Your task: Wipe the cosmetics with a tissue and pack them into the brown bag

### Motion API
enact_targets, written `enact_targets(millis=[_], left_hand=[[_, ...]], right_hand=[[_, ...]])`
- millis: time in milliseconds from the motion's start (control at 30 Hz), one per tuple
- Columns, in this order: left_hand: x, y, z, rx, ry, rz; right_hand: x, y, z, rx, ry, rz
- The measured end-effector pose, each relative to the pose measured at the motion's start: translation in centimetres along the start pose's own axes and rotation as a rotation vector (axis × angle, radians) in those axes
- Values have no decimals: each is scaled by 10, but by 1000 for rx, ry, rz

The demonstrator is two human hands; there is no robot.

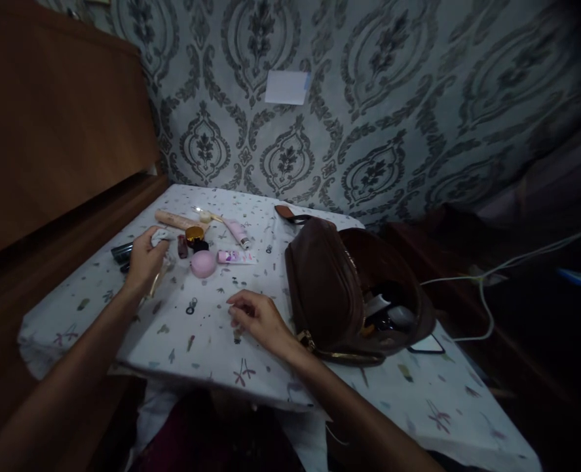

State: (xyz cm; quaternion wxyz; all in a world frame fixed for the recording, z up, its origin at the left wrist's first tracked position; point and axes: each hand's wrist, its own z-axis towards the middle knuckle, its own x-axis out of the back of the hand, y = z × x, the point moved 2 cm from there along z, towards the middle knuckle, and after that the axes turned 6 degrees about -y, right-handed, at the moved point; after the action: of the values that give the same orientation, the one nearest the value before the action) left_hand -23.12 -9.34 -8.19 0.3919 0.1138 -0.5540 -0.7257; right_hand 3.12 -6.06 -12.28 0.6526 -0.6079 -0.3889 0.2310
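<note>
At the left of the table, my left hand [145, 261] is closed on a small white crumpled thing [163, 235], perhaps a tissue. Around it lie a dark bottle [122, 252], a small dark red bottle [182, 246], a jar with a gold lid [194, 235] and a round pink container [203, 263]. My right hand [258, 319] hovers low over the cloth near the front, fingers loosely curled and apart, with nothing seen in them. Right of it stands a brown bag [324, 288], unzipped, with several items inside.
A beige tube [175, 219], a pale pink tube [236, 232] and a purple-and-white tube [236, 257] lie farther back on the patterned tablecloth [182, 354]. A phone-like device [428, 345] is partly under the bag. A wooden cabinet [64, 111] borders the left; white cables [487, 278] hang at right.
</note>
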Motion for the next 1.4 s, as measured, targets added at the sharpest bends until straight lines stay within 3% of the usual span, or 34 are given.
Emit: enact_targets(millis=[233, 333, 400, 500, 567, 667, 800, 967, 1100, 1200, 1267, 1333, 1400], left_hand=[[48, 8, 16, 24, 211, 8], [55, 11, 13, 50, 218, 32], [50, 14, 6, 67, 180, 49], [29, 23, -5, 61, 69, 85], [10, 33, -11, 0, -39, 125], [-24, 56, -23, -208, -230, 191], [-70, 98, -49, -574, -541, 256], [-126, 152, -84, -863, -823, 500], [-158, 171, -93, -957, -885, 741], [-167, 164, -93, -983, -881, 776], [-167, 154, -94, -991, -854, 715], [-166, 142, -97, -995, -815, 647], [-166, 134, -101, -986, -800, 595]], right_hand=[[-10, 19, 17, -45, 46, 312], [-14, 27, 17, -34, 80, 318], [-17, 27, 14, -21, 80, 280], [-18, 16, 3, 50, 75, 99], [-15, 1, -9, 179, 73, -140], [-8, -27, -36, 394, -13, -503], [7, -54, -75, 505, -122, -845], [25, -64, -108, 544, -157, -961], [37, -64, -125, 586, -146, -969], [52, -63, -141, 675, -32, -951], [68, -64, -154, 698, 112, -925], [90, -68, -165, 626, 326, -867], [118, -77, -171, 460, 576, -764]])
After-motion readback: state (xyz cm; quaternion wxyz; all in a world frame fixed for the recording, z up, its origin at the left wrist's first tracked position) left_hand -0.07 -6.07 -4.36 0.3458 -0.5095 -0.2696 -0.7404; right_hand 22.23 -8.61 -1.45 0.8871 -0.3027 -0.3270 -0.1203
